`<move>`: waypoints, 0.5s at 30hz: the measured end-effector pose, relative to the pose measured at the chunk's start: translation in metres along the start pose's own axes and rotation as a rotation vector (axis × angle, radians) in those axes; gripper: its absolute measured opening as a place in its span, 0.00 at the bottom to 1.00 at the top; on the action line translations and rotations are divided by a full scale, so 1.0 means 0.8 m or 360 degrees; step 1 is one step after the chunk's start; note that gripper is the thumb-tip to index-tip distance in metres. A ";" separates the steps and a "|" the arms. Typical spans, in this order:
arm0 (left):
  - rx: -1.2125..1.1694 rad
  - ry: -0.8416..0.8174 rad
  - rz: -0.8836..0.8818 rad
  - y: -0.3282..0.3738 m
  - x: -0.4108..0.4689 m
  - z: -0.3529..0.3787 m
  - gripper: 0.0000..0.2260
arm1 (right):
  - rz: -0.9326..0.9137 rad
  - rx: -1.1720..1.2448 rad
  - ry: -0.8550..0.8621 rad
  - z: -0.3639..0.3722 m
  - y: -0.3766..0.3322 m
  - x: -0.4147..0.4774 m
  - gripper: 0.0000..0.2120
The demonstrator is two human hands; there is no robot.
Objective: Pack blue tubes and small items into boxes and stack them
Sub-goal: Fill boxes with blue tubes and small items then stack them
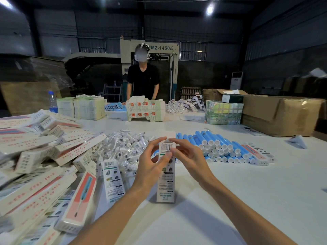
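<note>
A tall white printed box (166, 183) stands upright on the white table (230, 200) in front of me, barcode side towards me. My left hand (152, 165) grips its upper part from the left. My right hand (187, 156) pinches the top end from the right, where a flap (168, 133) stands up. Blue tubes with white caps (217, 147) lie stacked in rows to the right. A heap of small clear-wrapped items (123, 149) lies just behind my left hand. Whether anything is inside the box is hidden.
Packed boxes (40, 165) are piled on the left, one (113, 179) lying beside the held box. Across the table a person in black (143, 82) stands behind flat carton stacks (146, 110). Brown cardboard boxes (279, 114) sit at the back right, a water bottle (52, 101) at the back left.
</note>
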State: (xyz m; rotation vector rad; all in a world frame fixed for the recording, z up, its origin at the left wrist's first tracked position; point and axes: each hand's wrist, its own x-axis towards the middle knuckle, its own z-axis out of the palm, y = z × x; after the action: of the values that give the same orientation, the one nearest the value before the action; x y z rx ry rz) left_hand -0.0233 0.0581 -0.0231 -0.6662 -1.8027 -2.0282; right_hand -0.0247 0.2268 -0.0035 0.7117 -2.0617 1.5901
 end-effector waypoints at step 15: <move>0.0294 -0.0167 0.0116 0.002 0.009 -0.008 0.17 | -0.0085 -0.0099 0.0104 -0.017 -0.021 0.028 0.08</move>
State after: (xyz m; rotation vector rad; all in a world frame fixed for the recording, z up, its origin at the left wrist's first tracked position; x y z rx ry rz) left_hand -0.0289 0.0519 -0.0182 -0.7824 -1.9654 -1.7837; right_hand -0.0312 0.2336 0.0265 0.6780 -2.0196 1.4935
